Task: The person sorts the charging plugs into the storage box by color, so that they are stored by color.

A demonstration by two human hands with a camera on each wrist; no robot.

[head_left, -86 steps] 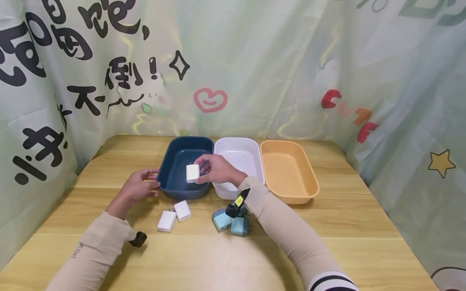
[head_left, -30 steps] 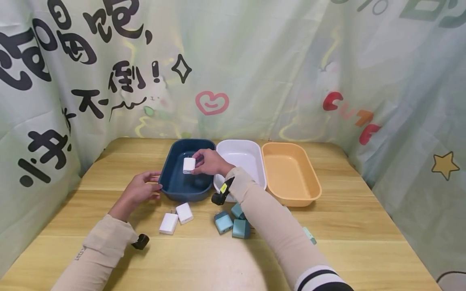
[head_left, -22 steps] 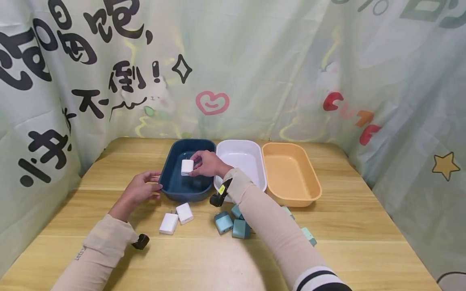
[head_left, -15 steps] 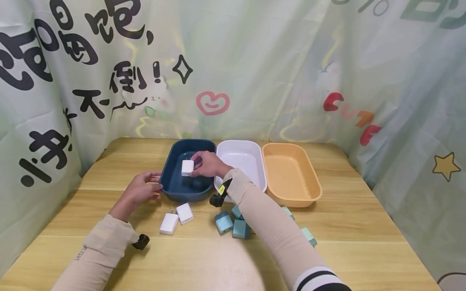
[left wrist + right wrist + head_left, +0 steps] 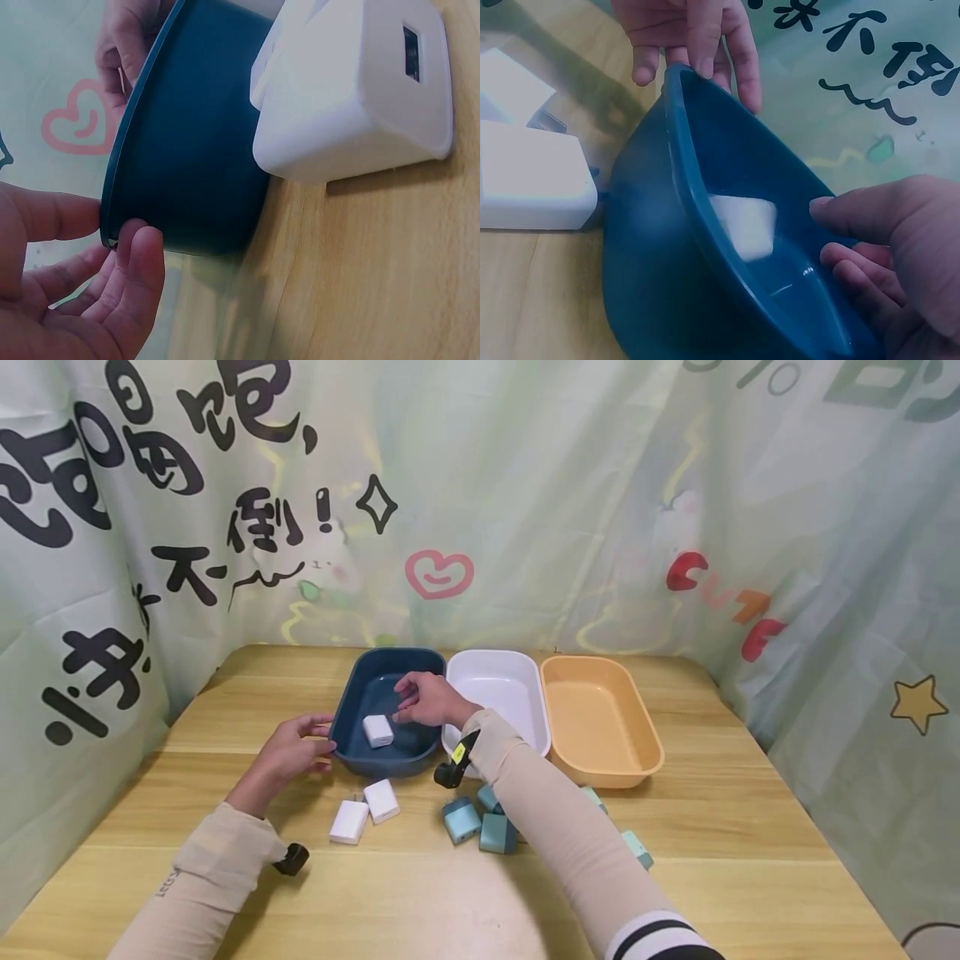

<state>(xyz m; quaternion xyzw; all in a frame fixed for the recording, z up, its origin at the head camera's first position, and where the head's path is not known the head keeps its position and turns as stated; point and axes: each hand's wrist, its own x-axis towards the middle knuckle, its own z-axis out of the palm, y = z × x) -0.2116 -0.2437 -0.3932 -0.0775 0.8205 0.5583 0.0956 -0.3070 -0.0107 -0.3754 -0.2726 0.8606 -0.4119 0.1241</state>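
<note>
A white charger plug (image 5: 378,731) lies inside the dark blue tray (image 5: 348,697), loose on its bottom. My right hand (image 5: 429,699) hovers over the tray just right of the plug, thumb and fingers apart and holding nothing. In the right wrist view the same plug (image 5: 744,226) is blurred. My left hand (image 5: 291,747) lightly grips the tray's left rim; in the left wrist view the rim (image 5: 112,187) passes between its fingers. Two more white charger plugs (image 5: 348,822) (image 5: 381,801) lie on the table in front of the tray.
A white tray (image 5: 498,654) and a yellow tray (image 5: 656,752) stand in a row right of the blue one. Several blue charger plugs (image 5: 461,820) lie before the white tray, partly under my right arm. Green ones (image 5: 636,848) lie further right. A printed curtain (image 5: 525,510) hangs behind.
My right hand has let go of the white charger plug, which has dropped into the blue tray. The hand has barely moved since. My left hand stays at the tray's rim.
</note>
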